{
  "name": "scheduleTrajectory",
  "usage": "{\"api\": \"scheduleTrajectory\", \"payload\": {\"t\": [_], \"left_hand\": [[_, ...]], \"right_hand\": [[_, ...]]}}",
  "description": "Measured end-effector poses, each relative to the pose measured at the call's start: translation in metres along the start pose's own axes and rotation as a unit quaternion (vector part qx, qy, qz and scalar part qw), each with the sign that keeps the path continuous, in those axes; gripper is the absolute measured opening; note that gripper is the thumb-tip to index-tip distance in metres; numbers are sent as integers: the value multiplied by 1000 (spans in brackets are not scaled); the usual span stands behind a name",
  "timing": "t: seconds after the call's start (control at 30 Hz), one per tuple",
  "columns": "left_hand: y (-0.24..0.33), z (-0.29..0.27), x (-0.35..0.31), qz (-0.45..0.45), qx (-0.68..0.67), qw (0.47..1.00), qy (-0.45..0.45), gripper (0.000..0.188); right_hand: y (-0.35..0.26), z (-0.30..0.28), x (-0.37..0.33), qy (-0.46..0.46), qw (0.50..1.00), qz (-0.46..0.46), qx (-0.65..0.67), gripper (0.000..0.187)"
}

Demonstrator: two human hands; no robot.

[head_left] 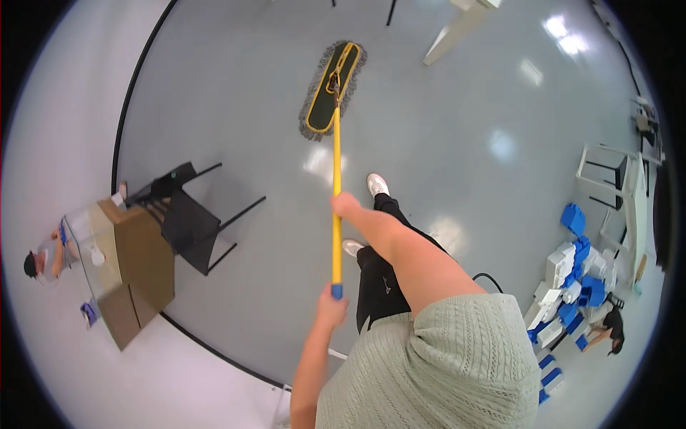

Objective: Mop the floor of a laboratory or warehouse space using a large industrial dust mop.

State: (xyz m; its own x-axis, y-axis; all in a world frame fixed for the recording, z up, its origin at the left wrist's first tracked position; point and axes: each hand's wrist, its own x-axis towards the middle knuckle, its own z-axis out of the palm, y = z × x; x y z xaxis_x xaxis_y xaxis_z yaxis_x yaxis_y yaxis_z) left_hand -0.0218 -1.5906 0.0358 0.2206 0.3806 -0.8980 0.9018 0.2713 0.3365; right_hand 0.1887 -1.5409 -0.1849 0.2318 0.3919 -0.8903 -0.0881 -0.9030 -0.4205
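Note:
Both my hands are wrapped round the yellow pole of a dust mop [337,154]. Lower down, my left hand [331,309] grips the pole's end, just by its blue cap [336,291]. Further up, my right hand [346,205] closes on the middle of the pole. Out ahead, the mop head [333,89] lies flat on the grey floor, a dark green pad with yellow edging and a grey fringe. It is tilted, its far end leaning right.
A black chair [189,225] stands at left beside a brown cabinet [146,264] with a glass top. White table legs [454,32] reach in at the far side. On the right are a pile of blue and white blocks [572,279], a crouching person [611,329] and a white table [634,214].

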Motion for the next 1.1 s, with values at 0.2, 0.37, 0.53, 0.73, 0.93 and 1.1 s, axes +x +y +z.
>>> {"api": "scheduleTrajectory", "payload": {"t": [0.2,0.37,0.53,0.73,0.93,1.1], "left_hand": [[157,60,24,21,17,994,-104,44],[161,66,-17,69,145,982,-95,39],[60,47,-44,101,370,922,-44,51],[-67,1,-95,111,441,890,-20,51],[-206,-86,-164,117,531,839,-13,53],[-286,-147,-235,106,538,836,-32,43]], "right_hand": [[-2,-151,8,160,985,43,50,44],[46,-150,-2,126,991,42,15,42],[77,-79,-52,43,999,24,3,39],[119,52,-100,10,996,11,85,36],[156,232,-140,-95,992,-81,-8,28],[161,339,-199,-202,951,30,233,25]]}}
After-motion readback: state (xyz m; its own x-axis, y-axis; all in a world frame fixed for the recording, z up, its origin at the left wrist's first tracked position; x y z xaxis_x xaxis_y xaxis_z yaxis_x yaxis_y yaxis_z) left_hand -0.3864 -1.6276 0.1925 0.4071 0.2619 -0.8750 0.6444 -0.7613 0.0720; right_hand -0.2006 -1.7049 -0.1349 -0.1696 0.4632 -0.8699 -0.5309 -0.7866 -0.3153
